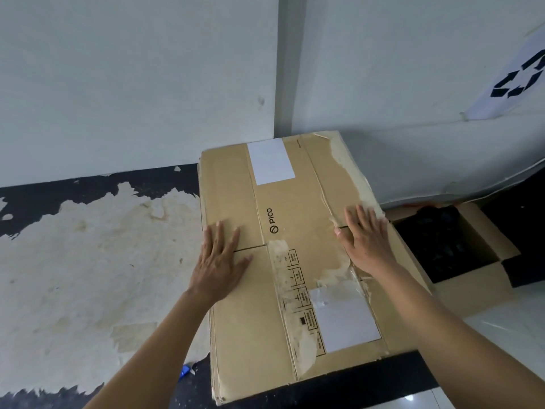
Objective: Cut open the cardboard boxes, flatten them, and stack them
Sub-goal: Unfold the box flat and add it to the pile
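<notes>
In the head view, a flattened PICO cardboard box [303, 214] is seen lying flat on top of a stack of flattened cardboard [214, 379], whose layered edges show along its left side. The stack is set on the floor in the corner formed by the white walls. The left hand [219, 261] is laid palm down on the left part of the box, fingers straight and slightly spread. The right hand [367, 240] is laid flat on the right part, beside the torn edge, fingers straight and close together. Nothing is gripped by either hand. Just right of the box, an open cardboard box [460, 299] with dark contents is seen. A small blue object [185, 371] lies by its near left corner. A recycling sign [513, 81] is fixed to the wall above and to its right.
</notes>
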